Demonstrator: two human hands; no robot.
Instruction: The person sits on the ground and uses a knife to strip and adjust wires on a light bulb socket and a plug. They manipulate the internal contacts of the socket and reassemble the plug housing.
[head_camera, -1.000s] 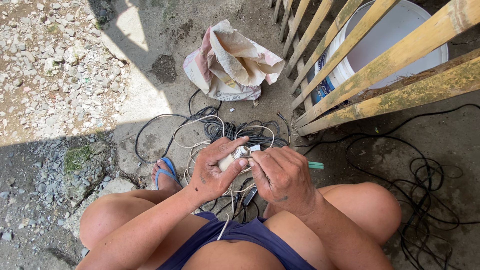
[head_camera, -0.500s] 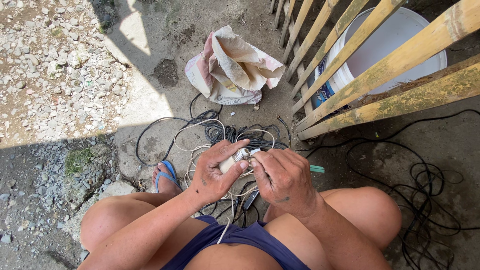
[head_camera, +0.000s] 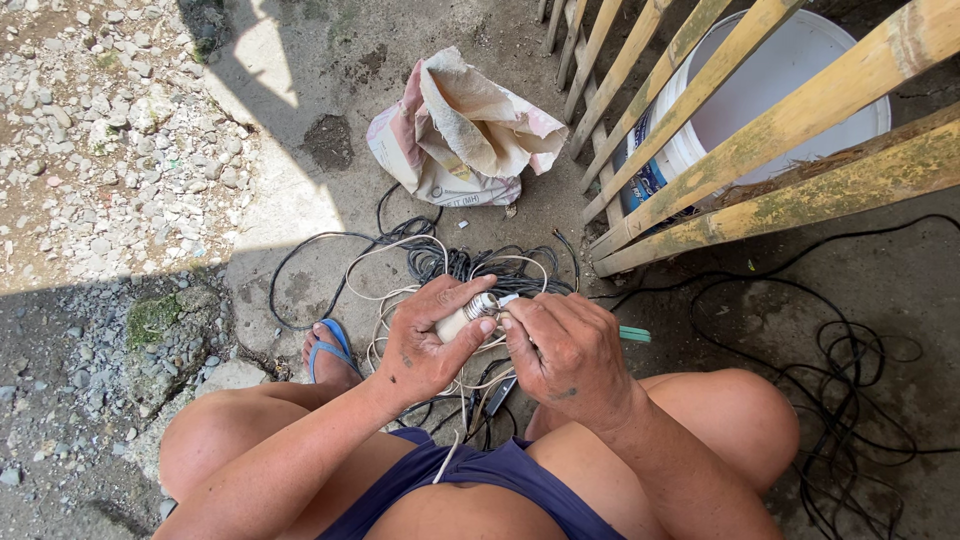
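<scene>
Crumpled pink-white sack (head_camera: 462, 130) beside fence (head_camera: 700, 110)

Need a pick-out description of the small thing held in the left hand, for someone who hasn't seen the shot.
Start at the bamboo fence with the white bucket behind it, then drop to the tangle of cables on the concrete. Just above it, the left hand grips a small off-white lamp socket with a ribbed metal end, the only solid piece among loose wires.
</scene>
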